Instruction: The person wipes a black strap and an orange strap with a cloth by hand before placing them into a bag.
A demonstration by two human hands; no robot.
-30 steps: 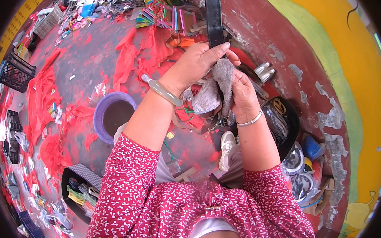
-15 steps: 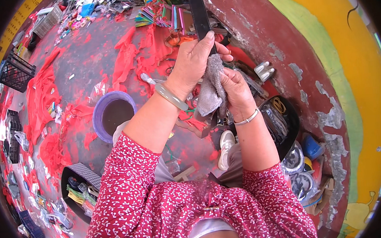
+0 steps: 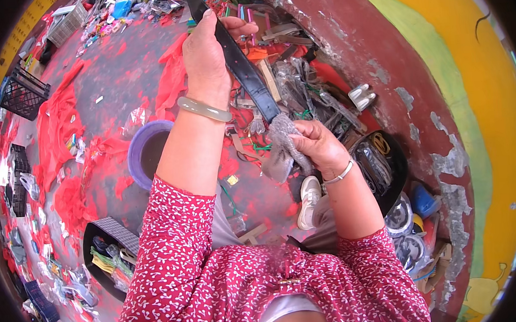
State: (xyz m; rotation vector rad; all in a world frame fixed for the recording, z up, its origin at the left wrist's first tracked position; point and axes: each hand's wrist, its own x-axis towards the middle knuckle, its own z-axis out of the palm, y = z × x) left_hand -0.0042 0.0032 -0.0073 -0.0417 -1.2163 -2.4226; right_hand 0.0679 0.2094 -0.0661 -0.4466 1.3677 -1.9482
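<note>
A black leather belt with a row of small holes stretches at a slant between my hands. My left hand grips its upper part, the thumb lying along the strap and the fingers behind it. At the lower end a damp-looking grey cloth is wrapped around the belt, and my right hand pinches that cloth between thumb and fingers. The cloth's loose end hangs below. What part of the belt lies inside the cloth is hidden.
A purple bucket of murky water stands left of my forearm. Black bins flank my legs. Wrapped straps are heaped by the red wall. Red cloth scraps and a black crate lie across the floor.
My left hand has moved up and left along with the belt, which now slants. The right hand and cloth have dropped slightly, exposing more of the strap between the hands.
</note>
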